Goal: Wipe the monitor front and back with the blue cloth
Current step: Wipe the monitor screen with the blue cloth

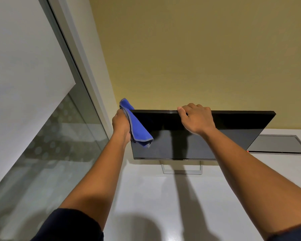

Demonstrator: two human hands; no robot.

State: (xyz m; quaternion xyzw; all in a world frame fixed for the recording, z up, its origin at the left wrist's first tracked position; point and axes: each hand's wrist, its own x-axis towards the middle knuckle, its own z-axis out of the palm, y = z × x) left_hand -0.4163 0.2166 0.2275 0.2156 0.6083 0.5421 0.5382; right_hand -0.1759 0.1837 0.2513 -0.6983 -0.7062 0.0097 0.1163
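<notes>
A black flat monitor [177, 141] stands on a silver stand [182, 169] on the white desk, its dark screen facing me. My left hand [121, 125] grips the folded blue cloth [137, 129] at the monitor's left edge; the cloth hangs over the screen's upper left corner and its top sticks up past the frame. My right hand [196, 119] grasps the monitor's top edge near the middle, with the fingers hooked over the back and out of sight.
The white desk [146, 197] runs toward me from the monitor. A grey cable hatch [278, 144] is set into the desk behind the monitor on the right. A glass partition [47, 145] with a metal frame lines the left; a yellow wall [198, 58] rises behind.
</notes>
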